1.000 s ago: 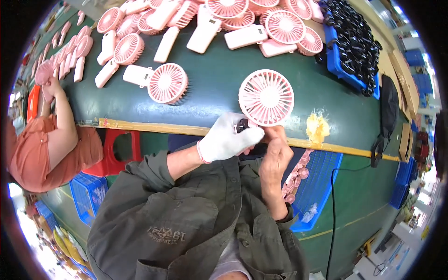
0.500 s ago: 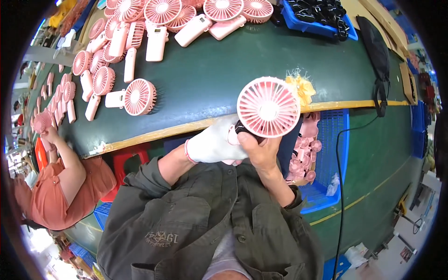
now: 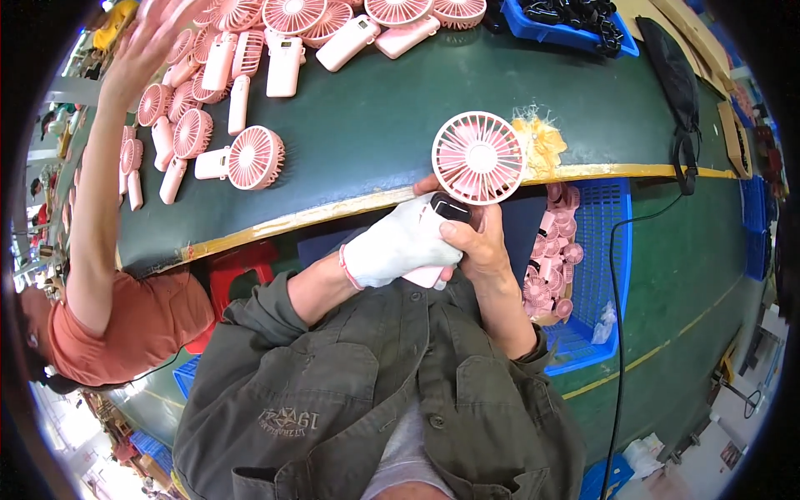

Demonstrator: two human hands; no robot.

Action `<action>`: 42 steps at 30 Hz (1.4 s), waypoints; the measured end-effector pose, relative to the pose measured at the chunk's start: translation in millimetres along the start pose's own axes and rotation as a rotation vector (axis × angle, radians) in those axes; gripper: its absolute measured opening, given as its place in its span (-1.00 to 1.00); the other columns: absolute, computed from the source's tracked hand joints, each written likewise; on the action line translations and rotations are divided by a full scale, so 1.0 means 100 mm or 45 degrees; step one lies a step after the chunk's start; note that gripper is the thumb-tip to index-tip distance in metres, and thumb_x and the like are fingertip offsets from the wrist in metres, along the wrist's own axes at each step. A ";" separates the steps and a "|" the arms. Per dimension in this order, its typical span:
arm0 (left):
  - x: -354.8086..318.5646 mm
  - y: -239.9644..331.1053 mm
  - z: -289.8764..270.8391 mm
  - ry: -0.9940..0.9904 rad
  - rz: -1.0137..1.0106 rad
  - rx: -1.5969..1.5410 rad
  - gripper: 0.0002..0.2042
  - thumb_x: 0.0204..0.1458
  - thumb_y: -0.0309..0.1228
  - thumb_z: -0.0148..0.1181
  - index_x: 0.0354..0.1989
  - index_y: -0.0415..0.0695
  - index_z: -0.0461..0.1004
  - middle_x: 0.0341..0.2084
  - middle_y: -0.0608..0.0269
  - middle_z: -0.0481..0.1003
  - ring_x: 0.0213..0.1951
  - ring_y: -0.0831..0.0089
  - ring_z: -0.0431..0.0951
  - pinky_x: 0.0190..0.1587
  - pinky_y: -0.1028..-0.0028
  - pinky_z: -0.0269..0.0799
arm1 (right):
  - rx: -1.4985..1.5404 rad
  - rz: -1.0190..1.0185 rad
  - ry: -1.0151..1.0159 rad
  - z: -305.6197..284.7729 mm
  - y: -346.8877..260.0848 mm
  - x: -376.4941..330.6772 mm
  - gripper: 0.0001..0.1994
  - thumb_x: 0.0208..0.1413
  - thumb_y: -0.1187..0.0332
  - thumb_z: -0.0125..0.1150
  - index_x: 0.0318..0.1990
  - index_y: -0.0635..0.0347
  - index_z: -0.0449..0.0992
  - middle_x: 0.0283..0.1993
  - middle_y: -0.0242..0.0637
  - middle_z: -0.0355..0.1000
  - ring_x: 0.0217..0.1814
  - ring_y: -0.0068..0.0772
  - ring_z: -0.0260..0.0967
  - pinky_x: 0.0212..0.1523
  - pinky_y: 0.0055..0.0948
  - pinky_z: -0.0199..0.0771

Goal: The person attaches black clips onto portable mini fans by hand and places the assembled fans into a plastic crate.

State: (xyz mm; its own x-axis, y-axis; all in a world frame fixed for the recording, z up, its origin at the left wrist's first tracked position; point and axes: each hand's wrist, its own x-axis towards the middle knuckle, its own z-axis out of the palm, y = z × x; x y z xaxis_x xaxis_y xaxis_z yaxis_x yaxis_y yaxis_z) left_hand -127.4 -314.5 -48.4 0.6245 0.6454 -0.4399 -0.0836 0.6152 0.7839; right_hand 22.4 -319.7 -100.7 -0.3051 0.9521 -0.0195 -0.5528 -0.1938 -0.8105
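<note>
A pink handheld fan (image 3: 480, 158) is held in front of my chest, its round grille up and just over the table's edge. My left hand (image 3: 392, 247), in a white glove, is wrapped round its pale pink handle (image 3: 425, 276). A glossy black piece (image 3: 450, 207) shows by the upper handle, below the grille; whether it is fixed there I cannot tell. My bare right hand (image 3: 485, 245) grips the handle from the other side, thumb pressed just under the black piece. Its other fingers are mostly hidden behind the fan.
Many pink fans (image 3: 286, 65) lie piled on the green table (image 3: 358, 125). Black parts fill a blue tray (image 3: 575, 35) at the back. Below the edge stands a blue crate (image 3: 607, 250) with pink fans. A black cable (image 3: 615, 333) hangs at right. A co-worker's arm (image 3: 98, 192) reaches up at left.
The fan has tilted and its handle and black piece have come into view. My right thumb has moved onto the handle. The co-worker's arm has swung up over the piled fans.
</note>
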 end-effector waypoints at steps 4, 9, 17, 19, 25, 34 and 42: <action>-0.03 -0.03 0.02 -0.017 0.051 -0.105 -0.76 0.01 -0.46 0.21 -0.18 -0.22 0.35 -0.51 0.33 0.45 -0.57 0.60 0.50 -0.53 0.57 0.48 | 0.217 0.001 0.069 0.05 0.03 -0.03 -0.49 0.10 0.12 0.20 0.03 0.42 0.43 -0.05 -0.12 0.49 -0.09 -0.41 0.48 -0.05 -0.41 0.49; -0.04 -0.13 -0.01 0.023 0.051 -0.032 -0.79 0.03 -0.38 0.20 -0.26 -0.21 0.37 -0.58 0.32 0.46 -0.58 0.55 0.52 -0.55 0.55 0.47 | -0.030 0.056 0.036 0.02 0.11 -0.04 -0.33 0.07 -0.04 0.20 0.10 0.45 0.32 -0.05 0.03 0.46 -0.08 -0.29 0.49 -0.07 -0.35 0.52; -0.10 -0.02 0.09 0.066 0.060 0.062 -0.76 0.00 -0.38 0.18 -0.23 -0.22 0.33 -0.61 0.29 0.44 -0.62 0.55 0.48 -0.59 0.56 0.38 | -0.075 -0.040 0.128 0.15 -0.04 -0.06 -0.36 -0.09 0.09 0.27 0.05 0.43 0.34 -0.08 0.01 0.45 -0.04 -0.24 0.47 -0.05 -0.34 0.51; -0.10 -0.01 0.09 0.039 0.063 0.027 -0.71 -0.01 -0.40 0.19 -0.17 -0.22 0.29 -0.60 0.27 0.44 -0.61 0.53 0.47 -0.60 0.57 0.34 | -0.193 -0.115 0.188 0.17 -0.04 -0.06 -0.37 -0.12 0.12 0.29 0.05 0.41 0.35 -0.09 -0.02 0.45 -0.01 -0.21 0.45 -0.05 -0.32 0.50; -0.10 0.19 0.12 0.042 -0.070 0.330 -0.70 -0.08 -0.45 0.23 -0.19 -0.23 0.31 -0.62 0.28 0.44 -0.64 0.56 0.46 -0.62 0.58 0.35 | -0.140 -0.168 0.123 0.10 0.01 -0.06 -0.42 -0.05 0.25 0.30 0.11 0.36 0.31 -0.03 -0.09 0.47 -0.05 -0.39 0.45 -0.06 -0.40 0.48; -0.01 -0.22 -0.02 -0.042 -0.053 -0.138 -0.87 -0.03 -0.46 0.18 -0.37 -0.25 0.42 -0.65 0.26 0.46 -0.62 0.52 0.50 -0.64 0.49 0.40 | -0.179 0.222 -0.073 -0.05 -0.09 -0.19 -0.46 0.36 0.01 -0.22 0.04 0.41 0.41 -0.34 -0.26 0.49 -0.51 -0.58 0.40 -0.46 -0.60 0.41; 0.00 -0.05 0.05 0.059 -0.290 0.434 -0.62 -0.08 -0.53 0.25 -0.09 -0.22 0.25 -0.56 0.23 0.48 -0.69 0.57 0.45 -0.68 0.53 0.32 | -0.399 0.300 0.061 -0.12 -0.05 -0.29 -0.66 0.28 0.22 0.06 0.02 0.33 0.41 -0.12 -0.29 0.42 -0.11 -0.50 0.33 -0.04 -0.43 0.36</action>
State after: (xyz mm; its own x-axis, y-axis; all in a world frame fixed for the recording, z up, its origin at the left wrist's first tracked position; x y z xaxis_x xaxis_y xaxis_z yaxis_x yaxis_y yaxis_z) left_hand -122.5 -319.6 -50.1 0.5612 0.5343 -0.6321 0.3200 0.5643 0.7610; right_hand 42.8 -343.5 -102.9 -0.3550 0.9016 -0.2472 -0.2060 -0.3334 -0.9200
